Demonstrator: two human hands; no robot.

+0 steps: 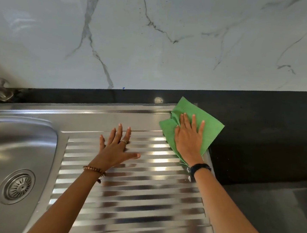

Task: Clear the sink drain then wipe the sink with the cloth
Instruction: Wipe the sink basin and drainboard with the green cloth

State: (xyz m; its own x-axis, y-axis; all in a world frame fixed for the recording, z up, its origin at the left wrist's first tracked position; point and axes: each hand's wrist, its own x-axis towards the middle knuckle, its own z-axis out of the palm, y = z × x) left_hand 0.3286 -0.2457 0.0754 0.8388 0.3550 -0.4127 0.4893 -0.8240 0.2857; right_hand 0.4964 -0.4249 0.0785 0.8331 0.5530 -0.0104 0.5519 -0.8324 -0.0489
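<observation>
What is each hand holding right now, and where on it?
Nothing is gripped. The right hand presses flat on the middle of the green cloth; the left hand rests open on the ribbed drainboard.

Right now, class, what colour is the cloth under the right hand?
Green: the cloth shows plainly in the head view, pressed flat by the right hand.

Left grip [118, 148] flat, fingers spread; right grip [188, 137] flat, fingers straight; both arms extended.
</observation>
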